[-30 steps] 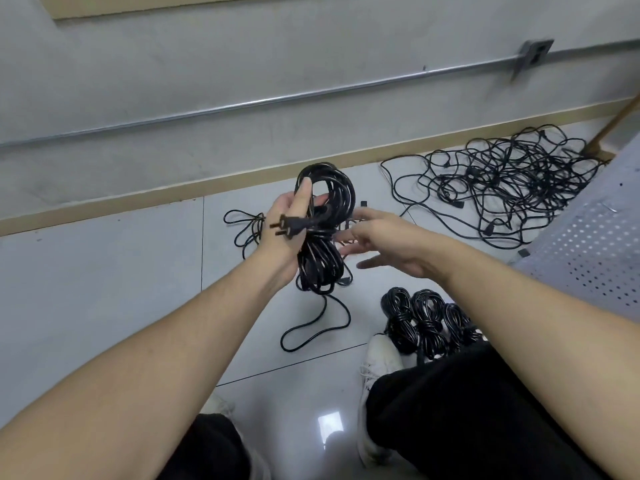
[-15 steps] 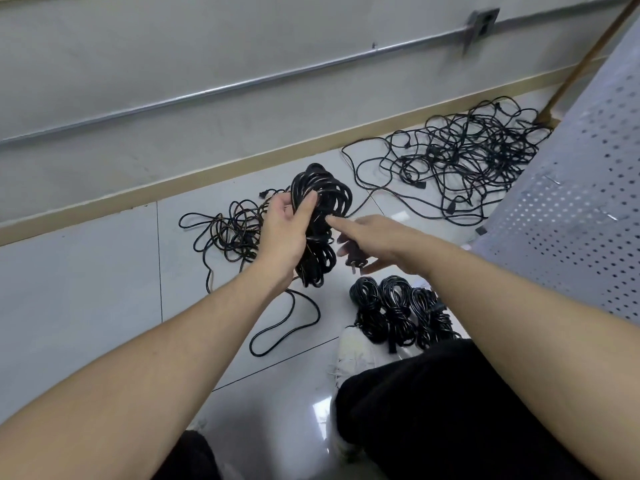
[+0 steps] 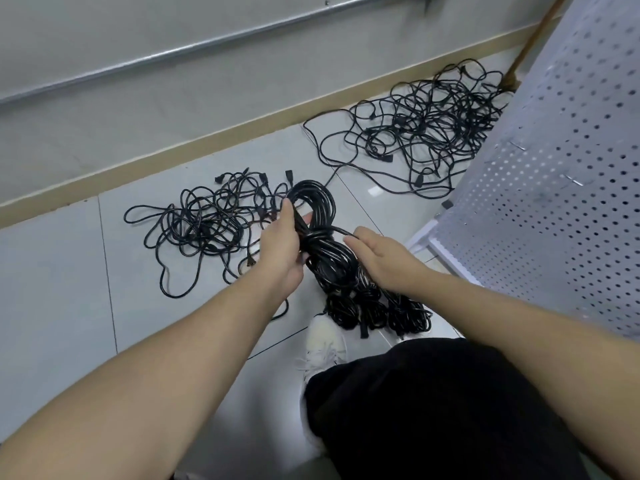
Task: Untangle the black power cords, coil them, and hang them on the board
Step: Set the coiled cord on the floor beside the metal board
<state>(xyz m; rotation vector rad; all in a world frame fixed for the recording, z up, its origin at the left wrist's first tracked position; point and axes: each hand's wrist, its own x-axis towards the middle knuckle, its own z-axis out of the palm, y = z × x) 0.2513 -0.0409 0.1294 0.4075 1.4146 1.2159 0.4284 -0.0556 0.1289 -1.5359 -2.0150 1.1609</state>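
Observation:
My left hand (image 3: 282, 242) grips a coiled black power cord (image 3: 320, 209) at its middle, where a strand is wrapped round the bundle. My right hand (image 3: 379, 256) is beside the coil on its right and holds the cord's free end between thumb and fingers; the plug is hidden. Three finished coils (image 3: 375, 311) lie on the floor under my hands, by my white shoe. One tangle of black cords (image 3: 211, 221) lies on the tiles to the left. A larger tangle (image 3: 424, 129) lies at the back right. The white perforated board (image 3: 561, 168) stands at the right.
A grey wall with a metal conduit (image 3: 194, 46) and a tan skirting runs along the back. A wooden stick (image 3: 530, 43) leans by the board's top corner. My black-trousered leg (image 3: 433, 410) and white shoe (image 3: 325, 344) fill the lower middle.
The view has tilted down and right. The coil has dropped lower, close above the finished coils. A strand now wraps its middle, and my right hand has gone from the front to the coil's right side.

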